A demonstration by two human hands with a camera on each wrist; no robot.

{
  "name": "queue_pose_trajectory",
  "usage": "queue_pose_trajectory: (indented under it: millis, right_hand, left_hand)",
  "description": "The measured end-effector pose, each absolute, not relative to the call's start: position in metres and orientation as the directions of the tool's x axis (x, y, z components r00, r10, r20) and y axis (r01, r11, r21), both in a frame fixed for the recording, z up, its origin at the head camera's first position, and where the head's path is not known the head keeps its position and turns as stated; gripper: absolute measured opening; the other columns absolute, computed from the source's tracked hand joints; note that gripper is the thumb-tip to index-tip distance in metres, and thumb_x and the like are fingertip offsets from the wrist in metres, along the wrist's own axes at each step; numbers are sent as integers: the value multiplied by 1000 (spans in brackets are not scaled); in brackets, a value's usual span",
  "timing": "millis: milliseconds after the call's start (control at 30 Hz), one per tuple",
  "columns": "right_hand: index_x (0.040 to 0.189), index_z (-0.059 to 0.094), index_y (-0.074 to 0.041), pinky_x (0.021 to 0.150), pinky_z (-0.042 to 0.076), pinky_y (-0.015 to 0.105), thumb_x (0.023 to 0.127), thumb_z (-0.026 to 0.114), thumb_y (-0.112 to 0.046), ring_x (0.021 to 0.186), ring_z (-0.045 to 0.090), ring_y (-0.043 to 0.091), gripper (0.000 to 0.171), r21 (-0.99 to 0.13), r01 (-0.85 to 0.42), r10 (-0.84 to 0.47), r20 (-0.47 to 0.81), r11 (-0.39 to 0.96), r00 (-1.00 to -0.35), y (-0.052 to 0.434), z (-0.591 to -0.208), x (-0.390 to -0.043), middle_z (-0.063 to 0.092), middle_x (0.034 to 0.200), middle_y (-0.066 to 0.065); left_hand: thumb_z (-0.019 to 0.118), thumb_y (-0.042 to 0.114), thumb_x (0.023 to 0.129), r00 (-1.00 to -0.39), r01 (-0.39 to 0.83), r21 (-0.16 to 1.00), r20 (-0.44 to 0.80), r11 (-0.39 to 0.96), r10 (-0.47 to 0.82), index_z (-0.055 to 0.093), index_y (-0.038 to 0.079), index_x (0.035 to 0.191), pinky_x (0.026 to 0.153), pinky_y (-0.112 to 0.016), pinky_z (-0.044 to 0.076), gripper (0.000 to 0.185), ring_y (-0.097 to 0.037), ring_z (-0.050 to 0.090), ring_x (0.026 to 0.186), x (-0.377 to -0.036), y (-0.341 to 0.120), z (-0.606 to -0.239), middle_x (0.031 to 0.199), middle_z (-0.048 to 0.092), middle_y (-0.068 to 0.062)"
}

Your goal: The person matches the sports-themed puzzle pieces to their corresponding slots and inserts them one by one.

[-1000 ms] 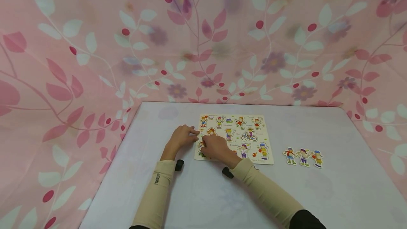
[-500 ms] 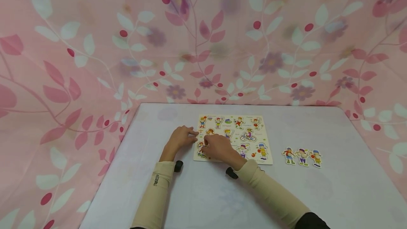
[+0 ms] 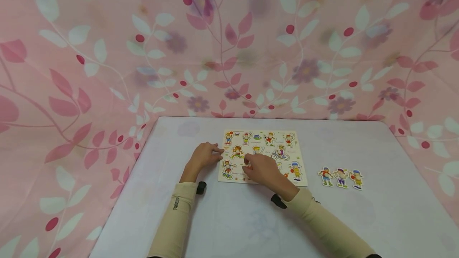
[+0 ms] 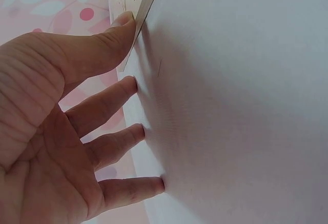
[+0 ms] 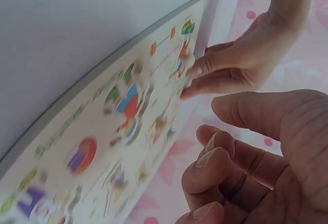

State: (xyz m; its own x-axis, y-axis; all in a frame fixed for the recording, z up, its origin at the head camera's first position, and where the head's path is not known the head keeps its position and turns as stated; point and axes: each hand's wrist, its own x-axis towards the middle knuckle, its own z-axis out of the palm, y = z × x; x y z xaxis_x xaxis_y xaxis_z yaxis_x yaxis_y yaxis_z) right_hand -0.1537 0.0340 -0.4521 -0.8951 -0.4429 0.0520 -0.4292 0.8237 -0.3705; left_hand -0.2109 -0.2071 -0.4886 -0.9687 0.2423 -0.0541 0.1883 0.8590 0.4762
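A cream puzzle board (image 3: 295, 152) with colourful sports figures lies on the table. My left hand (image 3: 204, 158) rests beside its left edge; in the left wrist view the thumb (image 4: 110, 42) touches the board's rim and the other fingertips stand on the cloth. My right hand (image 3: 263, 168) is over the board's lower middle, hiding some figures there. The right wrist view shows its fingers (image 5: 207, 175) loosely curled, the thumb apart and nothing between them. At the board's lower left corner sits a skateboarder piece (image 3: 227, 169).
Three loose figure pieces lie in a row right of the board: a left one (image 3: 326, 176), a middle one (image 3: 342, 178) and a right one (image 3: 357, 179). A white cloth covers the table (image 3: 229, 222). Behind it hangs a pink floral curtain (image 3: 229, 43).
My right hand has moved right, away from the board's lower left corner, uncovering the skateboarder and the running figure above it. My left hand stays at the board's left edge.
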Motion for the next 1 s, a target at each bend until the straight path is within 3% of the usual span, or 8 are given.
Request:
queue_pose_trajectory:
  millis: [233,1000]
  right_hand:
    - [95,66,-16,47,34,27,90,71,-27,53,45,10,13,-410,-381,-411,15,829,-911,56,-448,-151,49,60,-8]
    - [99,67,-13,47,33,29,91,69,-24,54,44,13,14,-368,-290,-328,-44,883,-944,134,-449,-138,49,62,-4]
  left_hand:
    - [79,21,83,-970,187,474,-48,860,237,76,15,112,102,-46,42,29,-35,57,121,-211,-208,-489,129,63,-11]
    - [78,22,85,-968,192,466,-57,864,246,76,16,113,107,-49,38,29,-36,54,124,-211,-206,-489,131,62,-11]
